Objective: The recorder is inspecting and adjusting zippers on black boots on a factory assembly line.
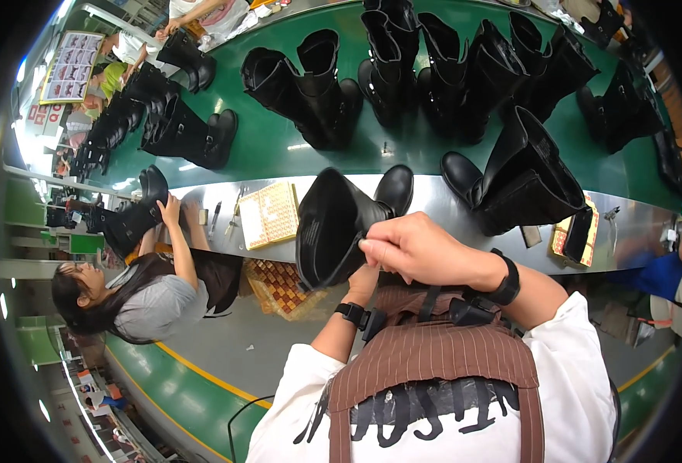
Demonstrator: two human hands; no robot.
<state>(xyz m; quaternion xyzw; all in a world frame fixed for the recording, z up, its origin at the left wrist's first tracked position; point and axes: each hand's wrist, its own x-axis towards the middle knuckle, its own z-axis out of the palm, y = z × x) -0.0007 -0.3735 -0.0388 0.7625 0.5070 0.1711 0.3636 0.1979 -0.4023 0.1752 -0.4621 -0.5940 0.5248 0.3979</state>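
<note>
A tall black boot (332,220) leans toward me at the edge of the metal worktop, its wide shaft opening facing up and its toe pointing away. My right hand (418,243) is closed at the rim of the shaft, thumb and fingers pinching its right side. Lower down, my left hand (362,284) is against the near side of the same shaft and seems to hold it; its fingers are mostly hidden by the boot and my right hand. To the right, another tall black boot (526,181) rests on the metal strip, tilted, with its opening toward me.
Several black boots (310,100) stand along the green table (279,166). A yellow patterned pad (268,216) and pen-like tools (216,216) lie left on the metal edge; another patterned pad (576,239) lies right. At left, a co-worker (156,297) handles a boot (136,216).
</note>
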